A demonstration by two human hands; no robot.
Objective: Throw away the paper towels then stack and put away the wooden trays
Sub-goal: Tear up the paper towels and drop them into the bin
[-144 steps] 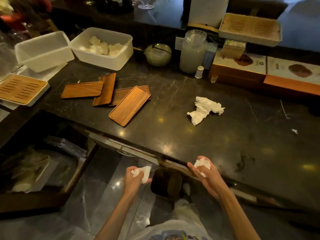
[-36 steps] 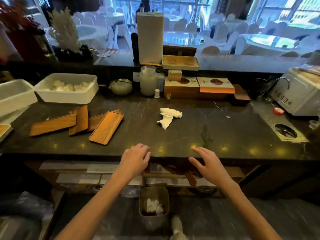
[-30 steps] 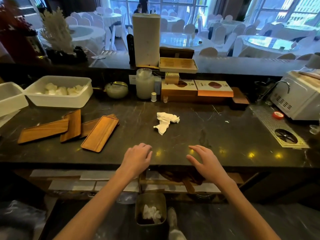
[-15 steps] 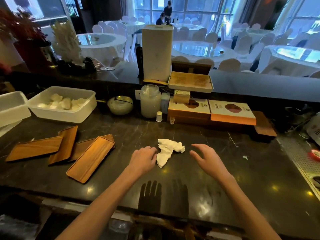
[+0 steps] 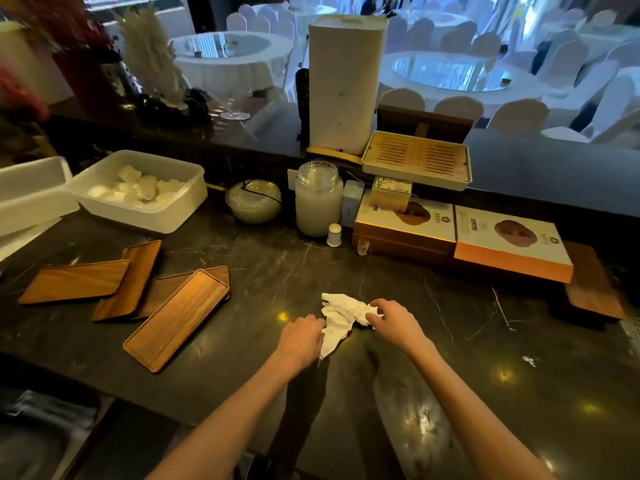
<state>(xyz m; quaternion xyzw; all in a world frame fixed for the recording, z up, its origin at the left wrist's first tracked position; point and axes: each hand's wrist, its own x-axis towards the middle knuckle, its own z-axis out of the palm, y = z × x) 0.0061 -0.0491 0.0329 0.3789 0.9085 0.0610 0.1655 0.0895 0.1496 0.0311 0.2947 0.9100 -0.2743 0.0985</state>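
A dark marbled surface (image 5: pixel 450 358) runs across the view. At its back stands a tall white paper roll (image 5: pixel 346 84). Far left sit two white plastic tubs: the larger tub (image 5: pixel 145 220) holds a heap of white lumps (image 5: pixel 138 187), while the inside of the side tub (image 5: pixel 31 199) is mostly hidden. A slatted tray (image 5: pixel 415 159) rests on a small carton, which stands on the left of two flat printed boxes (image 5: pixel 512 244).

Four wooden trays (image 5: pixel 176 318) lie loosely overlapped on the left of the surface. They are unstacked and well apart from the hands.

A glass jar (image 5: pixel 318 202) filled with something whitish stands beside a round lidded bowl (image 5: pixel 254 202), whose contents cannot be made out.

The crumpled paper towel (image 5: pixel 341 317) lies mid-surface between both hands. The right hand (image 5: pixel 394 322) has its grip clamped on the towel's right end, with thumb and fingers curled into the folds. The left hand (image 5: pixel 301 336) has its grip closed on the near left edge.
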